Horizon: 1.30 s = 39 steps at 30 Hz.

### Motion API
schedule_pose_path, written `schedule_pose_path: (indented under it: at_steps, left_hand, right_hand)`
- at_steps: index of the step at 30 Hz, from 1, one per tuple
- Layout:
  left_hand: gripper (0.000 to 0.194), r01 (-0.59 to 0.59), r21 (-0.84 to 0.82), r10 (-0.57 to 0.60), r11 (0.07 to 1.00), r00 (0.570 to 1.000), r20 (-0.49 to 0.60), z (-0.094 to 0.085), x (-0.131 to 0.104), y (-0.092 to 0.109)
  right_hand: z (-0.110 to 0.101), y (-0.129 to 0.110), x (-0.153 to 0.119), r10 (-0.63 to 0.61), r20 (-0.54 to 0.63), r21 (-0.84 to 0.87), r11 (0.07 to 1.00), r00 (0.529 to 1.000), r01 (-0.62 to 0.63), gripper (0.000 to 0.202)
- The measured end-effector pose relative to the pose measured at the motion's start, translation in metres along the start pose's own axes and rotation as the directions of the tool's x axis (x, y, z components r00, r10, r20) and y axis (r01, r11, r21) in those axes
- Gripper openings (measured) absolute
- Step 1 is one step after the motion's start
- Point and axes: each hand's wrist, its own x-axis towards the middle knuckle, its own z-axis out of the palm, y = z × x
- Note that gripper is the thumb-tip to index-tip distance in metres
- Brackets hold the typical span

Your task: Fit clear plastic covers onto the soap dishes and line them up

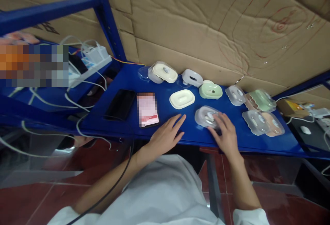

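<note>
My left hand (168, 134) is spread at the blue shelf's front edge, with fingers extended and nothing in it. It lies between a lit phone (148, 110) and the box under my other hand. My right hand (225, 132) grips the right end of a greyish oval box with a clear lid (205, 115), perhaps a soap box. Its thumb is at the front side and its fingers are over the lid. Behind my hands lie a cream oval lid or tray (182, 99) and a light green oval box (210, 90).
At the back are a cream box (165, 72) and a grey box (192, 78). Several clear-lidded boxes (256, 122) crowd the right side. A dark phone (120, 104) lies left; white cables (74, 101) hang beside it. Cardboard (180, 22) stands behind the shelf.
</note>
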Motion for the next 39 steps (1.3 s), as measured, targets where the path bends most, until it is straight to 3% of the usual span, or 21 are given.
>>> schedule_pose_path:
  at_steps: [3, 6, 9, 14, 18, 20, 22, 24, 26, 28, 31, 36, 39]
  left_hand:
    - [0.061, -0.011, 0.012, 0.011, 1.000, 1.000, -0.012, 0.002, -0.001, 0.000]
    - [0.058, -0.009, 0.017, 0.009, 1.000, 0.999, -0.032, 0.003, -0.002, 0.000]
    - [0.058, 0.004, 0.012, -0.004, 1.000, 1.000, -0.031, 0.004, 0.000, -0.001]
    - [0.069, 0.070, 0.012, -0.070, 0.997, 0.997, -0.025, 0.009, 0.025, -0.006]
    - [0.068, 0.092, 0.130, -0.088, 0.987, 0.995, -0.036, 0.010, 0.046, -0.007]
    - [0.052, 0.077, 0.162, -0.073, 0.984, 0.997, -0.034, 0.007, 0.044, -0.005]
    - [0.039, 0.047, 0.164, -0.044, 0.985, 0.999, -0.022, 0.002, 0.034, -0.003]
    - [0.039, -0.001, 0.144, 0.004, 0.990, 1.000, -0.020, -0.003, 0.019, -0.001]
    - [0.049, -0.022, 0.091, 0.025, 0.996, 0.999, -0.037, -0.006, 0.005, -0.002]
    - [0.058, 0.006, 0.028, -0.004, 1.000, 0.996, -0.086, -0.007, -0.005, -0.003]
    - [0.066, 0.060, -0.019, -0.062, 0.998, 0.991, -0.121, -0.006, -0.009, -0.007]
    - [0.053, -0.030, 0.034, 0.032, 0.999, 0.997, -0.069, -0.004, -0.007, -0.012]
    - [0.046, -0.059, 0.084, 0.065, 0.995, 0.996, -0.061, -0.003, -0.009, -0.013]
  right_hand:
    - [-0.013, 0.022, 0.015, 0.008, -0.044, -0.127, 0.992, 0.999, -0.013, 0.060]
    - [-0.012, 0.019, 0.053, -0.095, 0.027, -0.103, 0.990, 0.995, 0.098, 0.058]
    - [0.008, 0.003, 0.109, -0.167, 0.147, -0.049, 0.983, 0.975, 0.175, 0.051]
    - [0.059, -0.011, 0.204, -0.034, 0.272, -0.145, 0.986, 0.962, 0.076, 0.054]
    - [0.075, -0.019, 0.235, 0.020, 0.292, -0.176, 0.984, 0.956, 0.033, 0.039]
    - [0.067, -0.025, 0.225, -0.008, 0.236, -0.144, 0.989, 0.972, 0.044, 0.036]
    - [0.049, -0.033, 0.197, -0.094, 0.111, -0.070, 0.992, 0.989, 0.102, 0.038]
    - [0.028, -0.042, 0.158, -0.198, -0.027, 0.002, 0.980, 0.980, 0.198, 0.036]
    - [0.008, -0.052, 0.114, -0.239, -0.075, 0.011, 0.970, 0.968, 0.241, 0.033]
    - [-0.004, -0.062, 0.075, -0.236, -0.062, 0.012, 0.971, 0.970, 0.237, 0.031]
    - [-0.003, -0.077, 0.039, -0.219, 0.017, 0.050, 0.975, 0.976, 0.218, 0.028]
    - [0.020, -0.097, 0.019, -0.262, 0.143, 0.176, 0.956, 0.954, 0.236, 0.034]
    - [0.022, -0.095, 0.018, -0.292, 0.166, 0.222, 0.942, 0.942, 0.252, 0.039]
